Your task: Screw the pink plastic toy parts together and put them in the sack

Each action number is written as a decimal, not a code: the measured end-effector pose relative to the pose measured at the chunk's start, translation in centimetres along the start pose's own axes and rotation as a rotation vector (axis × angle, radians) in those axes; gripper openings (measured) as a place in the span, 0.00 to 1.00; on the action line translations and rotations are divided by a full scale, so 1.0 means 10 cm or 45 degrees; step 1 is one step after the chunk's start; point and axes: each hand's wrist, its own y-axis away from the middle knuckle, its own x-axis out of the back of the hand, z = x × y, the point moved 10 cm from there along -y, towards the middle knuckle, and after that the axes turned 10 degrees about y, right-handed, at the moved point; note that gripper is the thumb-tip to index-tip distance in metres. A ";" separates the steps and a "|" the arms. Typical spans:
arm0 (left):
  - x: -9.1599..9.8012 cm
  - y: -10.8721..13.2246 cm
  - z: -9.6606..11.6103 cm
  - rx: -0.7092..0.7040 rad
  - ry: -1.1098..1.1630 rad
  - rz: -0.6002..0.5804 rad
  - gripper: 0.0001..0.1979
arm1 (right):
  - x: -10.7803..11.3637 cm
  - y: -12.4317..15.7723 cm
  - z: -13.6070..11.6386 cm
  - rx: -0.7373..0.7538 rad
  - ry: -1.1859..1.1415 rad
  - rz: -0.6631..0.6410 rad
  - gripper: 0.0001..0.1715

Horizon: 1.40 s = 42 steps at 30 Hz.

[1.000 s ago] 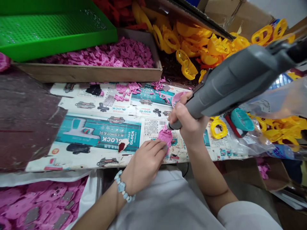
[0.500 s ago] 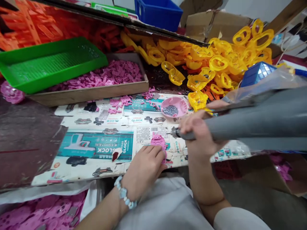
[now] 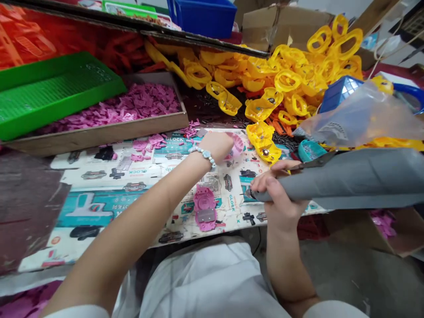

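My left hand [image 3: 217, 145] reaches over the near side of a pink bowl [image 3: 239, 145]; its fingers are hidden behind the back of the hand. In my right hand [image 3: 280, 190] is a grey electric screwdriver [image 3: 344, 179], held level with its bit pointing left above the printed cardboard. A pink plastic casing [image 3: 205, 205] with a grey plate at its near end lies flat on the cardboard, between my two arms and touched by neither hand.
Behind stand a box of small pink parts [image 3: 145, 104], a green tray [image 3: 59, 88] resting on it, and a heap of yellow shells [image 3: 288, 79]. A teal bowl [image 3: 311, 151] sits beyond the screwdriver. Cardboard [image 3: 89, 185] covers the table's front.
My left hand has left the pink casing and moved forward to the pink bowl. The screwdriver remains in my right hand. The view has shifted somewhat to the right.
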 end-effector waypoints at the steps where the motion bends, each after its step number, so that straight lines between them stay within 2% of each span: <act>1: 0.02 0.04 -0.02 0.003 -0.018 0.000 0.07 | -0.03 -0.01 -0.01 0.003 -0.032 -0.016 0.10; 4: 0.09 0.28 -0.03 0.005 -0.037 0.000 0.10 | -0.12 -0.04 0.07 -0.022 -0.016 -0.029 0.11; 7: 0.09 0.76 0.09 -0.086 0.203 0.057 0.08 | -0.26 -0.04 0.09 -0.056 -0.072 -0.087 0.11; 9: 0.08 1.14 0.18 -0.161 0.480 0.141 0.07 | -0.33 0.00 -0.06 -0.022 -0.206 -0.137 0.09; 12: -0.03 1.61 0.20 -0.155 0.735 0.240 0.08 | -0.40 0.09 -0.41 0.034 -0.296 -0.208 0.08; 16: -0.15 1.91 0.07 -0.019 1.126 0.454 0.06 | -0.58 0.21 -0.68 -0.039 -0.263 -0.402 0.07; 18: -0.24 1.98 -0.05 0.131 1.420 0.588 0.05 | -0.63 0.23 -0.73 -0.070 -0.283 -0.419 0.04; 21: -0.45 2.08 -0.17 0.379 1.883 0.718 0.03 | -0.67 0.25 -0.80 -0.060 -0.276 -0.421 0.08; 24: -0.63 2.13 -0.17 0.516 2.278 0.779 0.02 | -0.67 0.28 -0.89 -0.012 -0.199 -0.375 0.11; 26: -0.70 2.13 -0.12 0.559 2.487 0.784 0.05 | -0.66 0.29 -0.95 0.010 -0.159 -0.319 0.12; 28: -0.76 2.13 -0.09 0.610 2.641 0.797 0.09 | -0.72 0.29 -0.99 0.005 -0.131 -0.338 0.12; 31: -0.82 2.12 -0.05 0.682 2.827 0.794 0.12 | -0.81 0.26 -1.03 0.003 -0.092 -0.372 0.13; 33: -0.86 2.11 -0.01 0.721 2.933 0.737 0.13 | -0.81 0.22 -1.04 0.034 -0.076 -0.398 0.14; 35: -0.89 2.09 0.02 0.750 3.022 0.666 0.13 | -0.82 0.22 -1.05 0.080 -0.083 -0.526 0.15; 37: -0.91 2.08 0.05 0.755 3.079 0.600 0.13 | -0.83 0.28 -1.10 0.170 -0.154 -0.726 0.17; 40: -0.91 2.07 0.07 0.736 3.063 0.561 0.14 | -0.85 0.43 -1.16 0.256 -0.249 -0.960 0.16; 41: -0.90 2.07 0.05 0.732 3.009 0.570 0.15 | -0.85 0.44 -1.14 0.247 -0.239 -0.940 0.15; 42: -0.90 2.08 0.03 0.732 2.917 0.578 0.15 | -0.83 0.41 -1.10 0.223 -0.217 -0.847 0.13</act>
